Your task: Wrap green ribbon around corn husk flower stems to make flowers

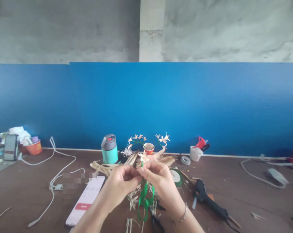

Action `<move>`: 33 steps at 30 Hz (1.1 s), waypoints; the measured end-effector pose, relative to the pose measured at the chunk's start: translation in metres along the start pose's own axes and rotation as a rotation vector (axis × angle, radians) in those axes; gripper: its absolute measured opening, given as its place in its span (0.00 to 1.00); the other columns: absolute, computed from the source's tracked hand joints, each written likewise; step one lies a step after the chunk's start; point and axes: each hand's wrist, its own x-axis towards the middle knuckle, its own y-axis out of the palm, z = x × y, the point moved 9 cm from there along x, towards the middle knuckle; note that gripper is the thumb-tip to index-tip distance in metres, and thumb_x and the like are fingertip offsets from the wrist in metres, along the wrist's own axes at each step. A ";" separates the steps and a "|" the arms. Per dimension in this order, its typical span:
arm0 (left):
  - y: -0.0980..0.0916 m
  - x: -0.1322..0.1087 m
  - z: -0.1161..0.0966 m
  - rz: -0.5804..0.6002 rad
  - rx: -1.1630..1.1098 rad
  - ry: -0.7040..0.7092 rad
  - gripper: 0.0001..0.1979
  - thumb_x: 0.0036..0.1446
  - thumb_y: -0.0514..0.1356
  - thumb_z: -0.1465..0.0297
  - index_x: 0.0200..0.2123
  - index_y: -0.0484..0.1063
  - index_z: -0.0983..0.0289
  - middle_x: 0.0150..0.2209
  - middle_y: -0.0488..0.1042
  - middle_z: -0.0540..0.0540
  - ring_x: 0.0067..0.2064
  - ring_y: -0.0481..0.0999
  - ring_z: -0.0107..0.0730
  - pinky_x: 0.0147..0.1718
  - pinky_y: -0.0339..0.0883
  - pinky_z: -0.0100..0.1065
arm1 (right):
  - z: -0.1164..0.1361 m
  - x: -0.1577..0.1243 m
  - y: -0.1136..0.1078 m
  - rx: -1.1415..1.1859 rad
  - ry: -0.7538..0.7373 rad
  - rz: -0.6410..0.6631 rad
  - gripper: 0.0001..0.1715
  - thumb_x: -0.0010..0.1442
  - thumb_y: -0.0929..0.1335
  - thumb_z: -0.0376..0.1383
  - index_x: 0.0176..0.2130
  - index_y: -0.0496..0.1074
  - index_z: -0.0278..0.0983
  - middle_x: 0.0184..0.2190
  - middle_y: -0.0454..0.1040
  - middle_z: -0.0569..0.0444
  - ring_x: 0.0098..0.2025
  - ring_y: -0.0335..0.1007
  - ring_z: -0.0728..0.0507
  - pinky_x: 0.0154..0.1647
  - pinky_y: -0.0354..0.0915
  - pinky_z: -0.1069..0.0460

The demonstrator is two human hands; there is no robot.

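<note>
Both hands meet at the centre, around the base of a cream artificial flower (143, 157) that looks made of dried husk. My left hand (121, 183) is closed, its thumb and fingers pinched at the stem just below the petals. My right hand (162, 178) is closed in a pinch on the same stem from the other side. Green tape (143, 197) shows at the stem and hangs in loops below the fingers. The fingertips hide most of the stem. Under the hands lie a loose cream flower (133, 202) and dark-handled scissors (157, 224), partly covered.
Behind the hands stand a paper cup (148, 148) with flower stems, dried husks (100, 167) and a teal flask (110, 150). A tape roll (176, 177) and black glue gun (208, 200) lie right. A phone (85, 200) and white cables (54, 174) lie left.
</note>
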 end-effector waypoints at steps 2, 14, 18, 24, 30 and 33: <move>0.001 0.000 -0.001 -0.025 0.022 0.049 0.10 0.46 0.63 0.64 0.21 0.70 0.65 0.19 0.65 0.47 0.21 0.59 0.24 0.20 0.51 0.27 | 0.000 0.001 -0.003 -0.023 -0.028 -0.049 0.16 0.46 0.74 0.41 0.19 0.68 0.36 0.24 0.65 0.57 0.27 0.60 0.48 0.28 0.59 0.53; 0.003 -0.001 -0.003 -0.076 0.055 0.055 0.09 0.47 0.61 0.65 0.22 0.69 0.64 0.18 0.65 0.46 0.19 0.59 0.24 0.20 0.51 0.27 | -0.003 0.003 -0.005 -0.032 0.027 -0.023 0.16 0.47 0.74 0.42 0.22 0.68 0.35 0.23 0.66 0.58 0.26 0.61 0.49 0.28 0.59 0.54; 0.006 0.002 0.005 0.007 -0.041 0.012 0.10 0.46 0.63 0.64 0.21 0.67 0.63 0.16 0.61 0.43 0.16 0.55 0.21 0.17 0.48 0.27 | -0.004 0.003 0.004 0.050 0.075 0.172 0.11 0.50 0.73 0.40 0.24 0.73 0.35 0.29 0.70 0.55 0.35 0.66 0.46 0.37 0.61 0.52; 0.007 0.002 0.006 0.011 -0.072 0.000 0.11 0.46 0.63 0.63 0.22 0.67 0.64 0.16 0.61 0.44 0.17 0.54 0.20 0.17 0.48 0.26 | -0.006 0.005 -0.003 0.017 0.027 0.091 0.16 0.49 0.73 0.40 0.18 0.69 0.36 0.23 0.68 0.56 0.30 0.63 0.47 0.34 0.60 0.52; -0.001 -0.001 -0.004 -0.154 0.153 0.166 0.11 0.51 0.59 0.64 0.23 0.71 0.65 0.19 0.67 0.48 0.22 0.62 0.26 0.21 0.54 0.27 | -0.005 0.004 -0.009 -0.078 -0.040 -0.076 0.16 0.48 0.73 0.41 0.20 0.66 0.35 0.21 0.65 0.58 0.25 0.59 0.49 0.28 0.57 0.53; -0.005 -0.007 -0.011 -0.251 0.302 0.245 0.10 0.51 0.58 0.65 0.23 0.72 0.64 0.20 0.70 0.49 0.22 0.65 0.29 0.23 0.57 0.29 | -0.005 0.003 -0.012 -0.106 -0.057 -0.130 0.16 0.48 0.73 0.41 0.20 0.66 0.35 0.22 0.66 0.57 0.26 0.59 0.49 0.28 0.57 0.53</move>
